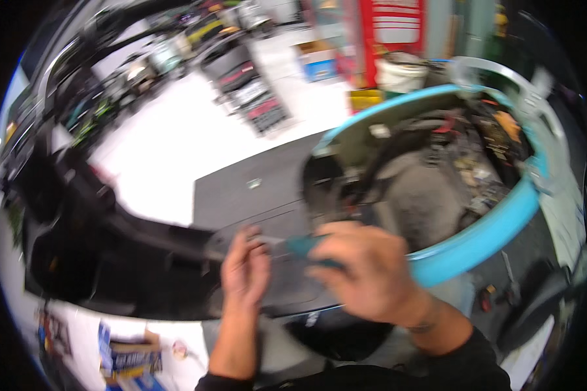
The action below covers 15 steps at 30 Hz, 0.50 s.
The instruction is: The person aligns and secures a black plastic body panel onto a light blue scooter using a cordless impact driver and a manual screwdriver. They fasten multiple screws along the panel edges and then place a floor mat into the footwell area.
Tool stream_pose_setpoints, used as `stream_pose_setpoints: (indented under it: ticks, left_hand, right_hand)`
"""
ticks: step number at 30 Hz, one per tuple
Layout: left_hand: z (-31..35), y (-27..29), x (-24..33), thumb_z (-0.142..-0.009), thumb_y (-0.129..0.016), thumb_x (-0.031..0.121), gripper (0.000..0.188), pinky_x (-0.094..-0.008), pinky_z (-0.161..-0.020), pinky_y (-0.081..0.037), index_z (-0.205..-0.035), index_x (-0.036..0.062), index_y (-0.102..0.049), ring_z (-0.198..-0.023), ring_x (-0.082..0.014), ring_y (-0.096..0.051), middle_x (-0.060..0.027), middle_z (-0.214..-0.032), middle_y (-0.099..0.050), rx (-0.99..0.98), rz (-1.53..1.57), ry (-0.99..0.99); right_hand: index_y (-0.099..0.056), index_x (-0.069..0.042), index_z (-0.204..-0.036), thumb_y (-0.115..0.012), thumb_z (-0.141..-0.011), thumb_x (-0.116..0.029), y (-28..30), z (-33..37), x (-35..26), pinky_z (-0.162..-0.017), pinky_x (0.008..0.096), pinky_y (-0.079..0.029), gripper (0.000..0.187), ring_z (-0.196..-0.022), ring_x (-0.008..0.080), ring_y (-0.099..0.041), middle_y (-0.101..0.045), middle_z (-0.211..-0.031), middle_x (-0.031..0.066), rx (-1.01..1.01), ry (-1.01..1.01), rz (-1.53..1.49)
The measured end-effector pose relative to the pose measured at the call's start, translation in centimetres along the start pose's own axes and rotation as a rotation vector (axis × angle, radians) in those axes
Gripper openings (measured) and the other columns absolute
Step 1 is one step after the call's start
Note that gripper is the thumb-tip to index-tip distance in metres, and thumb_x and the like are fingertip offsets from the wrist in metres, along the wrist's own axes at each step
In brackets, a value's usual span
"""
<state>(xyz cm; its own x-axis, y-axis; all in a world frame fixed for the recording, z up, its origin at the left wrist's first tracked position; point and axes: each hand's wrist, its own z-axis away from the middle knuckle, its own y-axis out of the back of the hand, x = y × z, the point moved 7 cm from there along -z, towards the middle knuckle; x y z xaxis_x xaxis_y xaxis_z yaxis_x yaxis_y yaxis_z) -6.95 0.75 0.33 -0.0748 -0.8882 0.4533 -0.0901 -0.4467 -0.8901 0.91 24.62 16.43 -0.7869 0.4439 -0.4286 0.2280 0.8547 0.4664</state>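
My right hand (365, 270) is closed around a teal-handled tool (303, 246), which points left; motion blur hides its exact kind. Just left of it, my left hand (246, 267) is raised with its fingers curled together. Whether something small sits between those fingers is too blurred to see. Beneath both hands lies a dark grey flat surface (241, 189). A large curved black plastic panel (143, 267) spreads out beside my left hand. Close to my right hand is a turquoise vehicle body (476, 241), open on top, with wires and dirty parts inside.
A silver curved rail (548, 124) runs along the body's far right. Tools (510, 287) lie at the lower right. On the white floor stand a dark wheeled stand (244, 85), a blue-and-brown box (316, 62) and a white bucket (401, 73). More boxes (134, 358) sit at the lower left.
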Motion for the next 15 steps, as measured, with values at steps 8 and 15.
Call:
stream_pose_setpoints:
  ticks: [8,15]
  left_hand:
    - [0.8,-2.5,0.4,-0.114,-0.056,0.011,0.02,-0.0294,-0.092,-0.061,-0.128,-0.0019,-0.063,-0.1,-0.0183,-0.066,-0.0128,-0.12,-0.063,-0.09,0.188,0.013]
    - [1.1,-2.0,0.7,-0.114,-0.056,0.014,0.021,-0.0321,-0.096,-0.061,-0.128,0.0002,-0.064,-0.102,-0.019,-0.068,-0.013,-0.122,-0.067,-0.065,0.079,-0.076]
  right_hand:
    - [-0.055,-0.007,-0.123,-0.085,-0.092,-0.015,0.6,-1.2,-0.5,-0.07,0.0383,-0.052,0.044,-0.084,0.0322,-0.075,-0.075,-0.104,0.0162,0.107,0.002,-0.053]
    - [-0.055,-0.007,-0.123,-0.085,-0.092,-0.011,0.3,-0.3,0.3,-0.073,0.0395,-0.054,0.043,-0.082,0.0329,-0.072,-0.074,-0.108,0.0179,0.128,-0.061,0.01]
